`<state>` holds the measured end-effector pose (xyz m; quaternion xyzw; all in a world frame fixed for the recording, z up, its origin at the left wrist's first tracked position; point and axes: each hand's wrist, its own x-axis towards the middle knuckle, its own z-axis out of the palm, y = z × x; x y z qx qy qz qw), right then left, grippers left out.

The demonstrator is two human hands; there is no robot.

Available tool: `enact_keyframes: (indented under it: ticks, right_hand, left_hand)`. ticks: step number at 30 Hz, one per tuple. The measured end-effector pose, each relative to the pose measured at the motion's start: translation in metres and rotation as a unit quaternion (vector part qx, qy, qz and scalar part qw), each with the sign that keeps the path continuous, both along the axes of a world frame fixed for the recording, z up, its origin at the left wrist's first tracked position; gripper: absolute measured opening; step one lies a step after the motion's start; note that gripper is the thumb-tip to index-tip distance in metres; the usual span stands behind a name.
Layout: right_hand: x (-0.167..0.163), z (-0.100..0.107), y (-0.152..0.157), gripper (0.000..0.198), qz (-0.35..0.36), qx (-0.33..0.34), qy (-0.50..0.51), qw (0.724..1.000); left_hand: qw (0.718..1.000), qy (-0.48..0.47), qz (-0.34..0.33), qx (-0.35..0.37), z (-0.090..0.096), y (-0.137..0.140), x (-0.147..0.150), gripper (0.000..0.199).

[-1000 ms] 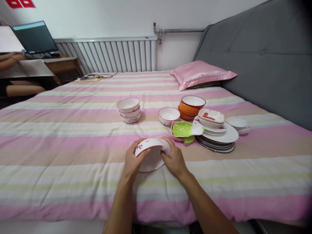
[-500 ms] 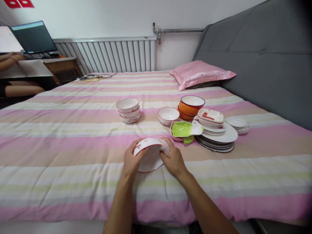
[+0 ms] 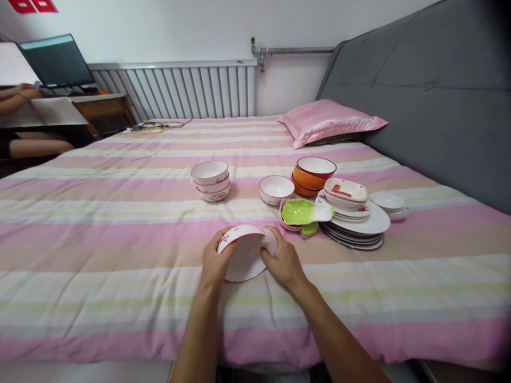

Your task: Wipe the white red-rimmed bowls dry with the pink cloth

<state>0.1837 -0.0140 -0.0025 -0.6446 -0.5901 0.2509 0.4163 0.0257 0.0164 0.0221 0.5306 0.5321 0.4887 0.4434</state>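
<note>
Grips a white bowl [image 3: 247, 261] with a red rim and red floral motif at the lower centre of the frame, with left hand [image 3: 214, 258] closed on its left side and right hand [image 3: 284, 259] closed on its right side. Holds it tilted, opening toward the bottom of the frame, at the near part of a striped bedcover [image 3: 99, 229]. Cannot tell of any contact between bowl and bedcover.

Shows a stack of three bowls [image 3: 212, 183] left of centre, similarly rimmed in red, and a single red-rimmed bowl [image 3: 276, 189] just right of centre, beside orange bowls [image 3: 310, 180]. Has a green-and-white dish [image 3: 299, 211] near the right hand, atop pink and green ones, next to piled plates [image 3: 377, 221] under a rectangular dish [image 3: 353, 190]. Shows small white dishes [image 3: 387, 200] farther right, a pink pillow [image 3: 331, 121] at upper right, and another person's arm [image 3: 16, 101] near a monitor [image 3: 58, 61] at upper left.
</note>
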Motion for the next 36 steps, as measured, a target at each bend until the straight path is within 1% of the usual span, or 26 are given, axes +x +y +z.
enact_keyframes:
  ticks: [9, 20, 36]
  right_hand:
    - [-0.0004, -0.0004, 0.0005, 0.040, -0.002, -0.020, -0.014, 1.000]
    - [-0.0010, -0.0009, 0.0003, 0.041, -0.008, -0.035, -0.032, 0.999]
    - [-0.0008, -0.0018, 0.0011, 0.041, -0.009, -0.034, -0.046, 0.998]
  left_hand:
    - [1.000, -0.010, 0.013, -0.005, -0.0045, 0.0021, -0.0006, 0.041]
    - [1.000, 0.001, 0.030, -0.003, -0.0070, 0.0037, -0.0013, 0.040]
    - [0.999, -0.004, 0.037, -0.009, -0.0084, 0.0040, -0.0010, 0.041]
